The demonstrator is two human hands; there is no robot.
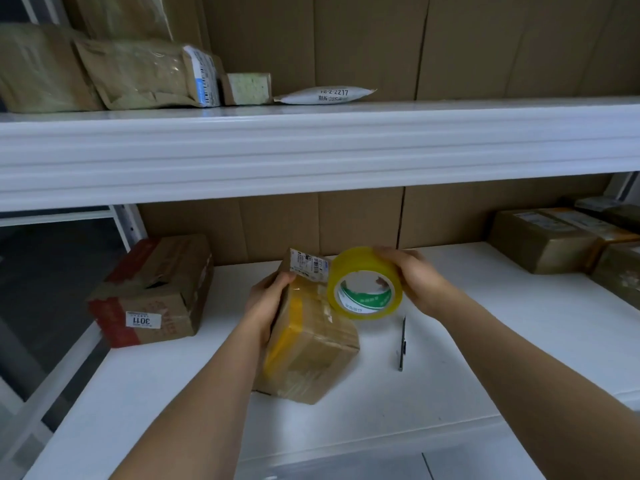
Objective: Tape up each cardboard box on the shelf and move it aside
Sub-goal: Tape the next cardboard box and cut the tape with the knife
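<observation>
On the white shelf [145, 393], the left hand [268, 299] clasps the cardboard box [311, 344] at its left edge; the right hand [414, 277] grips a yellow tape roll [365, 284] touching the box's top right; a pen [402, 342] lies just right

On the lower shelf [450, 341] a cardboard box [311, 344] stands near the middle. The left hand [268, 299] holds its left side, and the right hand [414, 275] holds a tape roll [365, 284] just at the far right of the box top, touching it. A knife [402, 344] lies on the shelf to the right of the box, apart from it. To the far left sits a second box [156, 292], near the shelf edge. At the far right, several boxes [554, 237] stand together. On the upper shelf [311, 147], parcels [138, 74] lie at the left, with a flat packet [325, 95] to their right.
</observation>
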